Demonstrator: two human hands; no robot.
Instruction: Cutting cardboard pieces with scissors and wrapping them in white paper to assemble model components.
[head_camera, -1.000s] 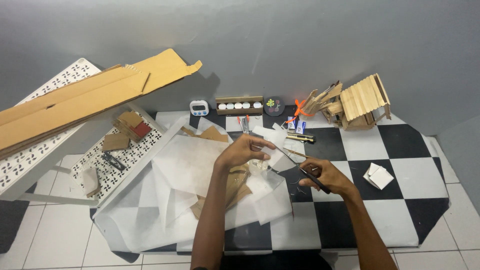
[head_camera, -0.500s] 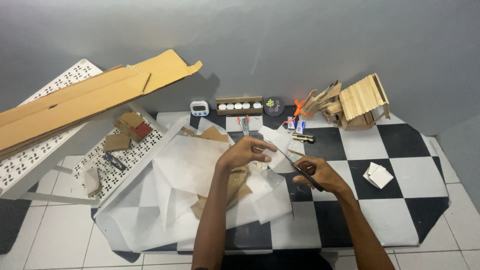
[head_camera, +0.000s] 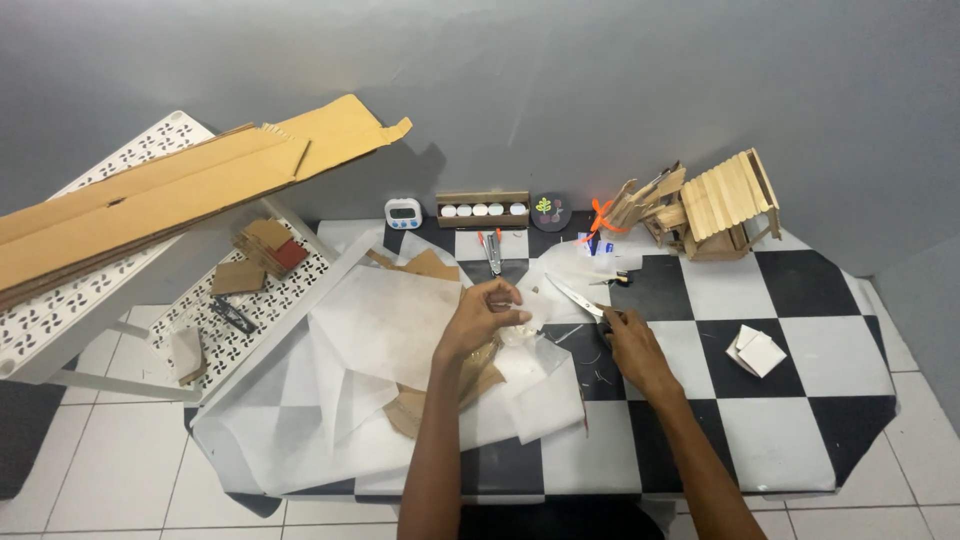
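My left hand (head_camera: 485, 318) pinches a small piece of white paper (head_camera: 533, 308) above the middle of the checkered table (head_camera: 800, 290). My right hand (head_camera: 630, 345) grips the handles of a pair of scissors (head_camera: 577, 299), whose open blades point up and left toward that paper. Beneath both hands lie large sheets of translucent white paper (head_camera: 385, 325) and brown cardboard pieces (head_camera: 470, 375).
A wooden stick house (head_camera: 715, 205) stands at the back right. A small timer (head_camera: 403, 212), a tray of white pots (head_camera: 483, 209) and a stapler (head_camera: 492, 252) sit along the back. Folded white paper (head_camera: 755, 350) lies right. A long cardboard sheet (head_camera: 180, 190) rests on white perforated shelves (head_camera: 110, 290) at left.
My right hand has moved left with the scissors, bringing the blades up to the paper held by my left hand.
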